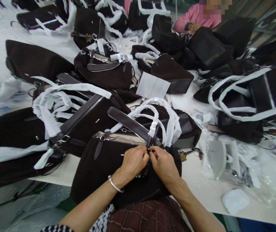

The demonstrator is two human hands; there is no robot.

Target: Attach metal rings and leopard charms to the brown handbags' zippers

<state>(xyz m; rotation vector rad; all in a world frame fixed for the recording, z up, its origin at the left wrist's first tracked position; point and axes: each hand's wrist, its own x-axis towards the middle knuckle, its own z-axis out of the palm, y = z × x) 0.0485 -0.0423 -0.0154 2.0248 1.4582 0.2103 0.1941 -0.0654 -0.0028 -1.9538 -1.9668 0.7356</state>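
A dark brown handbag stands at the table's front edge, against my body. Its handle is wrapped in white paper and arches up behind my hands. My left hand and my right hand meet at the handle's base on the bag's front. Fingers of both hands are pinched around a small dark strap or chain there; the exact part between the fingertips is hidden. The bag's top gapes, showing a beige lining. A dark leather flap strap lies slanted across the opening.
Similar bags crowd the table, with a wrapped one at left and another at right. A white sheet lies behind. Plastic packets and a white pad are at right. Across the table is a person in a pink top.
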